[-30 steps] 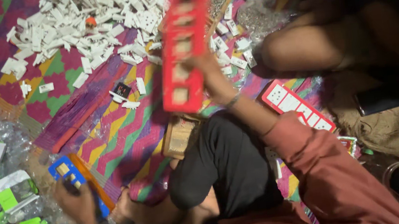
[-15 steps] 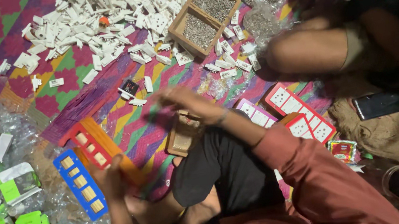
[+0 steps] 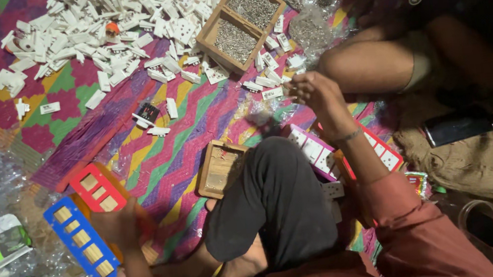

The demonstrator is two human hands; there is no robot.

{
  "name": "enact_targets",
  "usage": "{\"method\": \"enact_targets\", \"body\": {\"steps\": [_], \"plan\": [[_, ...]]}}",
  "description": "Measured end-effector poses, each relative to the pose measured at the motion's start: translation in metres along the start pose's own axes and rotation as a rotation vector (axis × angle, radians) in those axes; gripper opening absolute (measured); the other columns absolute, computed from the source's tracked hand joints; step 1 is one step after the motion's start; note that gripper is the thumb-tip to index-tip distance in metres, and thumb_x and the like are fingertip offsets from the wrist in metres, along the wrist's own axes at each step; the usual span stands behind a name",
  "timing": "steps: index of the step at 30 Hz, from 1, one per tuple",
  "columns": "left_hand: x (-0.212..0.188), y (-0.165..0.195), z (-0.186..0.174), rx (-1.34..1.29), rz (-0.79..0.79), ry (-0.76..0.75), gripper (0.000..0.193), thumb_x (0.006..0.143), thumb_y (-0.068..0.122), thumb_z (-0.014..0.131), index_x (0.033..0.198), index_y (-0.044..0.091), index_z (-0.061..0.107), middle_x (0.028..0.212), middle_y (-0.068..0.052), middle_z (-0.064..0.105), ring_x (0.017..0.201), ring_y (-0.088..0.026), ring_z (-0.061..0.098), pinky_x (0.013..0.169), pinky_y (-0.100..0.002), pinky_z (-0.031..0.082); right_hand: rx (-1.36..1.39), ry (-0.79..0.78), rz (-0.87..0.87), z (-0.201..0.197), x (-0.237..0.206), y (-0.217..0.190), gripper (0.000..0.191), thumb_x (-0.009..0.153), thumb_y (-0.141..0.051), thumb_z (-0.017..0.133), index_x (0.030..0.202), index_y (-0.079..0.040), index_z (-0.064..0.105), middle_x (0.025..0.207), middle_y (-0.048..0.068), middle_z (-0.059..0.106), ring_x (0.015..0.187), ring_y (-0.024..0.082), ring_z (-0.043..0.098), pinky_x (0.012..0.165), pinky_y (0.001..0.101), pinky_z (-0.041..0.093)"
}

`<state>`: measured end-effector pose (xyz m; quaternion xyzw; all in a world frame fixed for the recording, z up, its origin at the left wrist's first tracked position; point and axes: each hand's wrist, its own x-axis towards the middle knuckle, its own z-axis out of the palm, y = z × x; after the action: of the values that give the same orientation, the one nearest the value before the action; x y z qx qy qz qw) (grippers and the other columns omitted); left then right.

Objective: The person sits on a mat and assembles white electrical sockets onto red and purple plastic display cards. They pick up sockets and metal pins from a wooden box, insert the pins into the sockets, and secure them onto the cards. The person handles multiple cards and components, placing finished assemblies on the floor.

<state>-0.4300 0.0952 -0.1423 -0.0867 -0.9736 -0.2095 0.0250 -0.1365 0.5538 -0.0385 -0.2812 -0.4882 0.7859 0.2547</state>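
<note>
Wooden two-part box [image 3: 217,35] holds grey screws, left hand [image 3: 117,226] fingers curled on red frame [image 3: 101,189], right hand [image 3: 310,91] fingertips bunched together.

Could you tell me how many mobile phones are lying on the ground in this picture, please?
2. One dark phone lies on the brown cloth at right beside the other person's leg; a second phone lies near the bottom right corner. Others may be hidden.
</note>
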Motion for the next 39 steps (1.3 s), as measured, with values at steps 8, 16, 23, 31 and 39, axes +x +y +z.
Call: {"method": "enact_targets", "body": {"steps": [8, 16, 23, 31, 39], "plan": [[-0.012, 0.008, -0.006, -0.01, 0.101, 0.168, 0.127, 0.067, 0.041, 0.093, 0.156, -0.017, 0.024, 0.154, -0.045, 0.035, 0.141, -0.057, 0.033, 0.117, -0.057, 0.027, -0.628, -0.052, -0.05, 0.034, -0.057, 0.063, 0.033, 0.1, -0.023, 0.063, 0.125, -0.002, 0.068, 0.117, 0.008, 0.074, 0.103, 0.015, 0.068, 0.092, 0.0314, 0.054], [-0.02, 0.022, -0.036, 0.0, 0.066, 0.002, 0.121, 0.065, 0.034, 0.091, 0.158, -0.012, 0.028, 0.153, -0.04, 0.04, 0.142, -0.053, 0.04, 0.12, -0.052, 0.033, -0.558, -0.064, -0.012, 0.027, -0.05, 0.078, 0.033, 0.103, -0.023, 0.058, 0.126, -0.001, 0.067, 0.116, 0.009, 0.074, 0.106, 0.015, 0.068, 0.095, 0.0313, 0.053], [-0.008, -0.001, -0.03, 0.04, -0.065, -0.154, 0.119, 0.063, 0.037, 0.092, 0.155, -0.006, 0.031, 0.15, -0.034, 0.045, 0.137, -0.049, 0.044, 0.11, -0.054, 0.039, -0.419, -0.047, 0.006, 0.015, -0.045, 0.076, 0.033, 0.104, -0.025, 0.056, 0.123, 0.0, 0.066, 0.116, 0.009, 0.073, 0.107, 0.015, 0.066, 0.095, 0.032, 0.051], [-0.011, -0.003, -0.028, 0.185, -0.129, -0.174, 0.114, 0.072, 0.042, 0.085, 0.162, -0.002, 0.031, 0.145, -0.035, 0.047, 0.132, -0.051, 0.049, 0.105, -0.058, 0.044, -0.465, -0.059, -0.026, 0.006, -0.059, 0.107, 0.032, 0.106, -0.024, 0.056, 0.124, 0.0, 0.066, 0.114, 0.009, 0.073, 0.11, 0.017, 0.067, 0.099, 0.032, 0.052], [-0.018, 0.007, -0.028, 0.249, 0.235, 0.08, 0.092, 0.081, 0.045, 0.081, 0.152, -0.003, 0.047, 0.145, -0.033, 0.05, 0.133, -0.049, 0.049, 0.11, -0.056, 0.04, 0.461, 0.25, -0.133, -0.055, 0.039, 0.083, 0.094, 0.092, -0.061, 0.058, 0.163, -0.025, 0.006, 0.161, 0.012, 0.028, 0.144, 0.035, 0.037, 0.11, 0.0526, 0.043]]}}
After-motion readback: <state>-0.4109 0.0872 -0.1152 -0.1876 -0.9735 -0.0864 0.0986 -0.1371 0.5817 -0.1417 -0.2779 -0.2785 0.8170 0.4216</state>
